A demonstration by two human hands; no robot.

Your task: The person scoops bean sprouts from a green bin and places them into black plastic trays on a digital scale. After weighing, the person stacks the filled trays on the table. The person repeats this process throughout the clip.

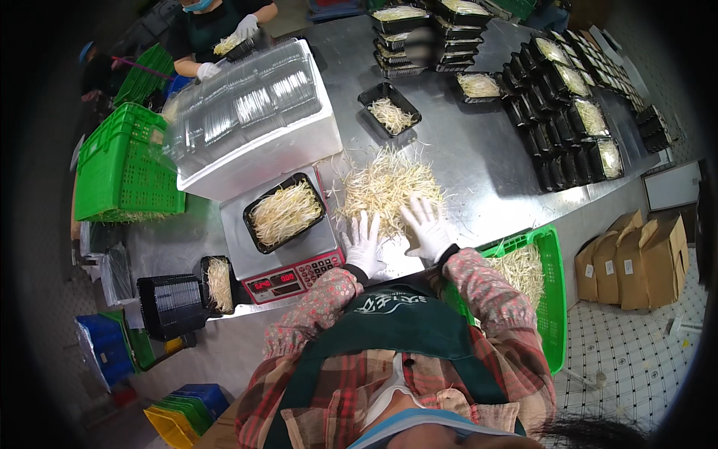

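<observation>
My left hand (363, 247), in a white glove, lies with spread fingers at the near left edge of a loose pile of bean sprouts (392, 182) on the steel table. My right hand (426, 229), gloved too, touches the pile's near right side, fingers apart. Left of my left hand, a black plastic tray of sprouts (285, 213) sits on a digital scale (235, 216) with a lit red display. Beyond the pile stands a part-filled black tray (388, 109). Another tray with sprouts (219, 284) is left of the scale's display.
A white foam box (269, 154) holds stacked clear lids. Stacks of filled trays (589, 118) stand at the right and far side. A green crate of sprouts (552, 292) is by my right arm, and a stack of empty black trays (171, 306) at left. A co-worker handles a tray across the table.
</observation>
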